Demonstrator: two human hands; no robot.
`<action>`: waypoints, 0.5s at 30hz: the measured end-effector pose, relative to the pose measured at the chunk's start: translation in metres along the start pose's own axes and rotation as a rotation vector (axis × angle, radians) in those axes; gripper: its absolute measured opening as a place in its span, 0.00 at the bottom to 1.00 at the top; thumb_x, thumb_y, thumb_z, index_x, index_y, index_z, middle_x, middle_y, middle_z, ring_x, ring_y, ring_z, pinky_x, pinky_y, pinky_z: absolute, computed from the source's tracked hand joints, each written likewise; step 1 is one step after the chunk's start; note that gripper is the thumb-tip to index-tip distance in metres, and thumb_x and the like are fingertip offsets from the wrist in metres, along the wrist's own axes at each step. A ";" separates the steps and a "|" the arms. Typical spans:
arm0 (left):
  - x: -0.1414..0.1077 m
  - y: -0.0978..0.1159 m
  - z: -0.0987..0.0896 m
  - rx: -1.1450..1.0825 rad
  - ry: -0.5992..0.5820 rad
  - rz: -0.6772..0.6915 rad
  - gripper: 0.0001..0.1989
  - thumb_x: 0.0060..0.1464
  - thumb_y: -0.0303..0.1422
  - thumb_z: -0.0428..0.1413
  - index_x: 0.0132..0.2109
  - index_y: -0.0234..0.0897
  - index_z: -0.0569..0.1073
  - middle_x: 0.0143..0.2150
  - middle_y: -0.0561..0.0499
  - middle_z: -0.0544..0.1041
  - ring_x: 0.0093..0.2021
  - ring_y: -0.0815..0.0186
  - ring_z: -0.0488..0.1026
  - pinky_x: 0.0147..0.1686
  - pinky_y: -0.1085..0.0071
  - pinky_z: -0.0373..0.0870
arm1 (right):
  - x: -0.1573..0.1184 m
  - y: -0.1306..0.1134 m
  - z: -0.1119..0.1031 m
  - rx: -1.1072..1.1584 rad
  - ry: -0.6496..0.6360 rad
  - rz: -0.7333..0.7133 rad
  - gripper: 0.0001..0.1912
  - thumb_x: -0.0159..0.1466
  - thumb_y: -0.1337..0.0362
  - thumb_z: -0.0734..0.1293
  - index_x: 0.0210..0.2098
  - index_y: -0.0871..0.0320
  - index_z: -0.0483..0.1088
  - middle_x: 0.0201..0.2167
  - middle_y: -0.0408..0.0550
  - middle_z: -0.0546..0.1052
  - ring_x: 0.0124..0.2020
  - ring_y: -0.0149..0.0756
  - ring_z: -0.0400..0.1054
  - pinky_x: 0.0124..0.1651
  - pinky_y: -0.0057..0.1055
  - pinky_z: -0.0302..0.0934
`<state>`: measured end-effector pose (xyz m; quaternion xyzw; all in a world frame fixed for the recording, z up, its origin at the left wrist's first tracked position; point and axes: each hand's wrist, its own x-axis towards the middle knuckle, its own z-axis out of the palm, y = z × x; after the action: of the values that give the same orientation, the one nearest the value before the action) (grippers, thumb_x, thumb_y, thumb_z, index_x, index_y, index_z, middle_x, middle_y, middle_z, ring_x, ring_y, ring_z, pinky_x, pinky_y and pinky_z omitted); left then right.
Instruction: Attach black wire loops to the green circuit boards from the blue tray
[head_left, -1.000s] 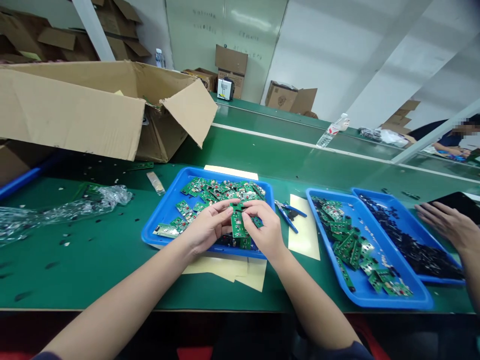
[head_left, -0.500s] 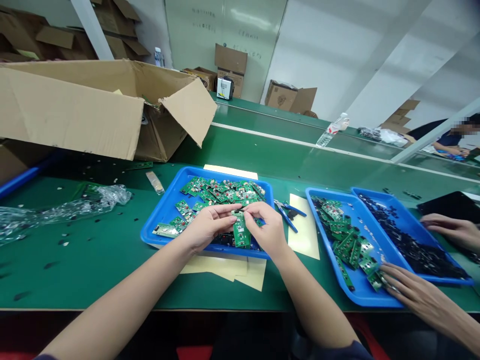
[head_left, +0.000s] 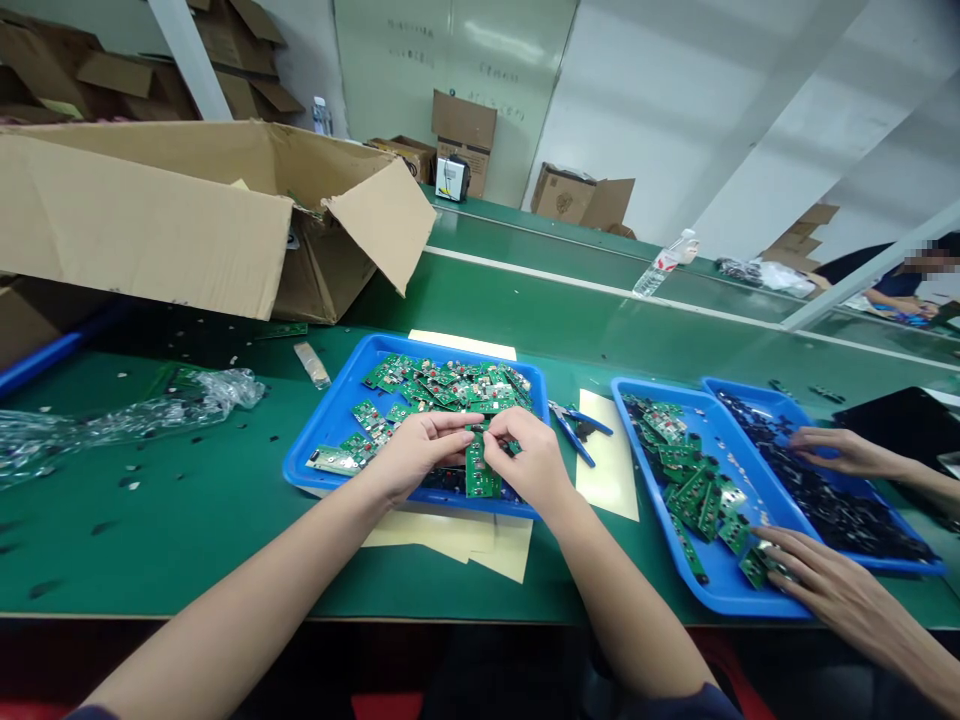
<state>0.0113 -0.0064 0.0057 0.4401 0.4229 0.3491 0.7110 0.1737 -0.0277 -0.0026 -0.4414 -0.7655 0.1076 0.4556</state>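
Observation:
Between my two hands is a green circuit board [head_left: 480, 472], held upright over the near side of a blue tray [head_left: 296, 462]. My left hand [head_left: 421, 452] pinches its upper left edge between thumb and fingers. The fingers of my right hand [head_left: 526, 455] are closed at the board's upper right side; whether they grip the board or a small part on it, I cannot make out. Many more circuit boards [head_left: 457, 382] lie heaped in the tray, with small black pieces near its front. Blue-handled pliers [head_left: 579, 430] rest just right of the tray.
A co-worker's hands [head_left: 832, 590] work over two trays on the right, one of circuit boards [head_left: 697, 485], one of black parts [head_left: 832, 500]. A large cardboard box [head_left: 150, 220] stands back left, near crumpled plastic [head_left: 180, 405]. Yellow paper [head_left: 606, 470] lies beside the pliers.
My right hand's fingers have shifted slightly down and left along the board. The co-worker's far hand has moved left over the black parts.

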 end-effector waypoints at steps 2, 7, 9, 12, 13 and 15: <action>0.001 -0.001 0.000 0.002 0.004 0.009 0.22 0.37 0.34 0.65 0.43 0.34 0.77 0.32 0.50 0.79 0.30 0.69 0.74 0.35 0.72 0.72 | 0.000 0.000 0.000 -0.018 0.001 -0.016 0.08 0.57 0.72 0.60 0.23 0.56 0.60 0.24 0.45 0.69 0.27 0.32 0.64 0.30 0.29 0.61; 0.002 -0.003 -0.001 0.017 0.004 0.021 0.20 0.39 0.33 0.64 0.42 0.33 0.77 0.33 0.49 0.80 0.31 0.67 0.75 0.37 0.71 0.73 | -0.002 0.002 0.002 -0.057 -0.002 -0.035 0.09 0.57 0.72 0.59 0.22 0.56 0.59 0.25 0.46 0.69 0.28 0.33 0.66 0.32 0.29 0.62; 0.002 -0.003 -0.001 0.026 0.006 0.024 0.20 0.39 0.33 0.64 0.43 0.33 0.77 0.33 0.49 0.80 0.32 0.66 0.75 0.37 0.70 0.73 | -0.002 0.003 0.002 -0.065 -0.007 -0.033 0.08 0.57 0.72 0.59 0.22 0.56 0.59 0.25 0.46 0.69 0.29 0.33 0.66 0.33 0.29 0.62; 0.001 -0.004 0.000 0.029 0.010 0.028 0.20 0.39 0.32 0.64 0.43 0.33 0.77 0.34 0.49 0.80 0.33 0.66 0.75 0.37 0.70 0.73 | -0.002 0.002 0.002 -0.076 -0.005 -0.035 0.09 0.57 0.71 0.59 0.22 0.56 0.59 0.25 0.45 0.69 0.28 0.33 0.65 0.32 0.29 0.62; 0.001 -0.004 0.000 0.030 0.011 0.033 0.19 0.39 0.32 0.64 0.43 0.33 0.77 0.34 0.49 0.80 0.33 0.66 0.76 0.38 0.70 0.73 | -0.002 0.002 0.002 -0.081 -0.006 -0.035 0.09 0.57 0.71 0.59 0.22 0.56 0.59 0.24 0.45 0.69 0.28 0.32 0.65 0.32 0.29 0.61; 0.001 -0.004 0.000 0.034 0.011 0.047 0.18 0.39 0.32 0.63 0.41 0.32 0.77 0.34 0.48 0.80 0.32 0.65 0.76 0.37 0.70 0.73 | -0.002 0.001 0.002 -0.092 -0.007 -0.031 0.09 0.57 0.71 0.59 0.22 0.56 0.58 0.24 0.45 0.69 0.27 0.32 0.65 0.30 0.28 0.61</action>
<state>0.0123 -0.0069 0.0013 0.4601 0.4222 0.3607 0.6927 0.1727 -0.0279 -0.0056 -0.4497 -0.7780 0.0671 0.4336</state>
